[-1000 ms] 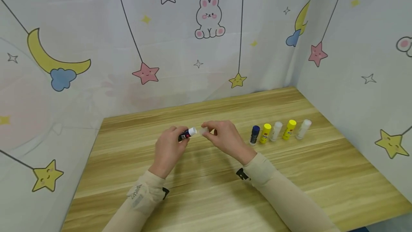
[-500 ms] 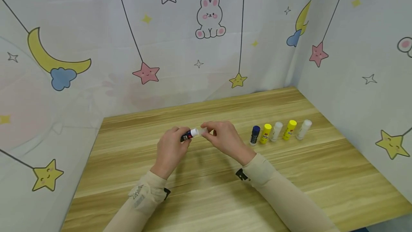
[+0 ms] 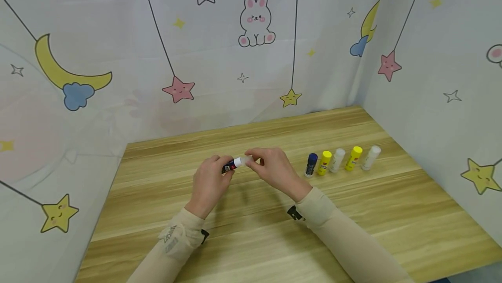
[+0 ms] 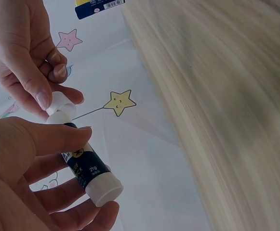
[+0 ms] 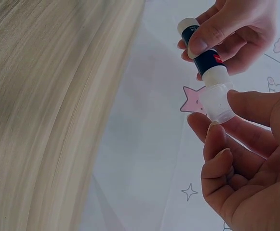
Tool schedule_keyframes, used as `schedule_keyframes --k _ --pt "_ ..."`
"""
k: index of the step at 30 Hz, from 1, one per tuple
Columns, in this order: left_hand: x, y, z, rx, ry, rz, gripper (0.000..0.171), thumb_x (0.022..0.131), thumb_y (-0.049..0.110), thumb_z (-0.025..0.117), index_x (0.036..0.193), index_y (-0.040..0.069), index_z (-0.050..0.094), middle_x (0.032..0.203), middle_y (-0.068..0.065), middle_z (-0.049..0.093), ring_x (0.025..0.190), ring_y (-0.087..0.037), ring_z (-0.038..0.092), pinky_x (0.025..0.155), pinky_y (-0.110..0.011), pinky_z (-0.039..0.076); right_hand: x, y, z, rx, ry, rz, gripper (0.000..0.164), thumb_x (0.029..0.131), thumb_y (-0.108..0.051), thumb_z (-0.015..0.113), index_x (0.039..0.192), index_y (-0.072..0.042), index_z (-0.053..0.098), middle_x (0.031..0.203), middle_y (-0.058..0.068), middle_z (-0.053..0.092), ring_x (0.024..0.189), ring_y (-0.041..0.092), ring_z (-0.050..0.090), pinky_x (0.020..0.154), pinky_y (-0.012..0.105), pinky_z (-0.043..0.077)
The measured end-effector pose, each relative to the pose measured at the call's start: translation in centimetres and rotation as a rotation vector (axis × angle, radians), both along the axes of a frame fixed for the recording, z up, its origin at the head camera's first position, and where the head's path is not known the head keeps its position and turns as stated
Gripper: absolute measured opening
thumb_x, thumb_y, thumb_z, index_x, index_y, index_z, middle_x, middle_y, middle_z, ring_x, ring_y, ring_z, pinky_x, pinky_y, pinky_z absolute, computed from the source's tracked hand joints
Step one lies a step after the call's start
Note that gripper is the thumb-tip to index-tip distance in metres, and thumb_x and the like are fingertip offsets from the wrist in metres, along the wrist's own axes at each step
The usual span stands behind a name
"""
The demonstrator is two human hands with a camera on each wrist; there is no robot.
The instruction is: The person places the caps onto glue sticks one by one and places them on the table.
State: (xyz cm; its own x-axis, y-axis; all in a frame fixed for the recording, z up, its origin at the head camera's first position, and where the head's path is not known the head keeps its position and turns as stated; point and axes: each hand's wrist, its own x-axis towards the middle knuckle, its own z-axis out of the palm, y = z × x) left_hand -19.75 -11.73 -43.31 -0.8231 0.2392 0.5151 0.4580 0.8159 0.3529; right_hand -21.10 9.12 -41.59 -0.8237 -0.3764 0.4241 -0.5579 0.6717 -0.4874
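My left hand point(image 3: 208, 182) holds a glue stick point(image 4: 89, 166) with a dark blue label and white ends, thumb on one side and fingers on the other. A translucent cap point(image 5: 218, 103) is pinched between the thumb and fingers of my right hand point(image 3: 278, 169). It meets the white end of the glue stick, in line with it; how far it overlaps I cannot tell. Both hands are raised above the middle of the wooden table point(image 3: 251, 239). In the left wrist view, lettering on the glue stick's label is partly covered by my thumb.
Several glue sticks stand in a row at the right: a navy one point(image 3: 311, 165), a yellow one point(image 3: 324, 163), a white one point(image 3: 337, 161), then another yellow point(image 3: 354, 158) and white one point(image 3: 371, 158). A printed curtain point(image 3: 219, 117) hangs behind the table.
My left hand has moved slightly right with the glue stick, closing the gap to the cap. The right hand has stayed almost still. The row of glue sticks is unchanged.
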Motion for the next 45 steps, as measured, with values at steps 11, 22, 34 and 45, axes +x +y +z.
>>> schedule_keyframes --k 11,22,34,45 --pt "0.01 0.06 -0.09 -0.014 -0.004 0.010 0.026 0.081 0.010 0.085 0.105 0.014 0.076 0.091 -0.006 0.069 0.075 -0.023 0.064 0.061 -0.041 0.055 -0.10 -0.09 -0.15 -0.005 0.010 0.004 0.026 0.096 -0.026 0.072 0.118 -0.013 0.075 0.089 -0.006 0.073 0.052 0.003 0.049 0.046 0.023 0.039" --pt "0.03 0.09 -0.24 -0.016 0.003 0.011 0.026 0.081 0.010 0.085 0.105 0.014 0.076 0.088 -0.005 0.068 0.073 -0.023 0.062 0.060 -0.041 0.054 0.01 -0.18 -0.18 0.005 0.009 -0.004 0.025 0.096 -0.026 0.072 0.118 -0.015 0.074 0.090 -0.006 0.073 0.051 0.003 0.048 0.046 0.024 0.039" --pt "0.09 0.06 -0.23 -0.022 0.013 0.000 0.026 0.081 0.011 0.086 0.105 0.014 0.076 0.089 -0.005 0.068 0.072 -0.023 0.063 0.060 -0.042 0.055 0.00 -0.26 -0.11 0.007 0.022 -0.014 0.025 0.096 -0.026 0.072 0.118 -0.015 0.075 0.089 -0.006 0.073 0.051 0.002 0.048 0.046 0.023 0.039" --pt "0.16 0.10 -0.20 -0.020 0.006 0.002 0.027 0.081 0.010 0.086 0.105 0.014 0.076 0.089 -0.005 0.068 0.073 -0.023 0.063 0.060 -0.041 0.054 0.14 -0.27 0.05 0.002 0.009 -0.025 0.026 0.096 -0.027 0.071 0.119 -0.016 0.074 0.090 -0.006 0.073 0.053 0.003 0.048 0.047 0.024 0.040"
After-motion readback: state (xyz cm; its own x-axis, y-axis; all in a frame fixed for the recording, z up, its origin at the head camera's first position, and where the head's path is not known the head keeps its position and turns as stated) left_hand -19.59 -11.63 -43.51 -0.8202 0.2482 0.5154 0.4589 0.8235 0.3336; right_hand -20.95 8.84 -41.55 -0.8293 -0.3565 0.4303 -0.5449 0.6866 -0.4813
